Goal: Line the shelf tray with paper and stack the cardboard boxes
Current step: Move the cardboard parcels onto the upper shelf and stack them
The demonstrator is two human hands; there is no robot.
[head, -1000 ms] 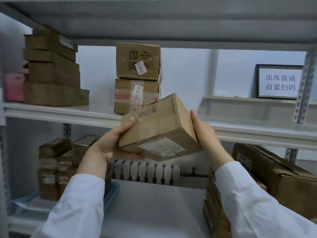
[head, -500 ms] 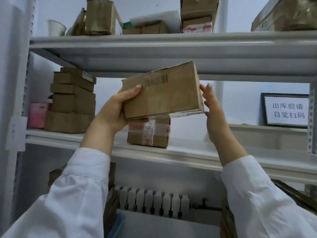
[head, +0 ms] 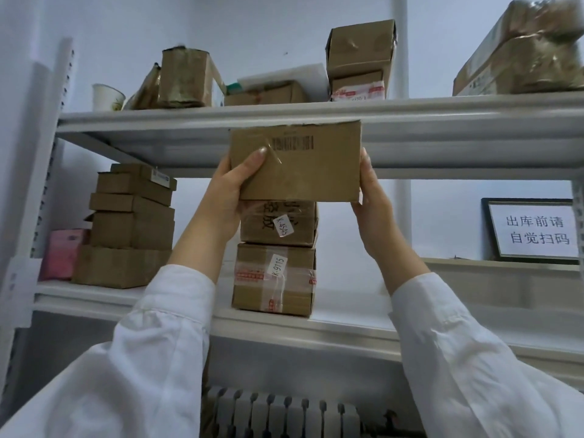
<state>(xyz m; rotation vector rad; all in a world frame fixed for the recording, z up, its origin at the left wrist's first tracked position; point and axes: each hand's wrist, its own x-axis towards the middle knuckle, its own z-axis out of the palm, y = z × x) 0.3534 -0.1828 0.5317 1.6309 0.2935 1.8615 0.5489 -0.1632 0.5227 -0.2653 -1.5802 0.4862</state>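
The cardboard box (head: 297, 161) has gone up a good way. A second ago it sat low and tilted in front of the radiator (head: 284, 415), below the middle shelf (head: 347, 324). Now it is level and square-on, a little toward 12 o'clock from the centre of view.

The left hand (head: 230, 191) grips its left end, thumb laid across the front face and the fingers wrapped out of sight behind. The right hand (head: 373, 197) was apart from the box half a second back; now it lies flat against the right end, fingers straight, pressing inward.

Directly at 6 o'clock from the box stands the two-box stack, the box tagged K-4545 (head: 278, 222) on top of the box tagged K-9115 (head: 275, 279). The carried box's bottom edge looks level with the top of that stack. Whether it already rests there I cannot tell.

I would say the third tier is all but placed, and only the push back and the release remain. The box's top edge overlaps the front lip of the upper shelf (head: 189, 121), so headroom may be tight. It is also wider than the boxes beneath and will want centring.

Out at 9 o'clock the taller pile (head: 132, 222) has not been touched. I see no lining paper on this shelf.
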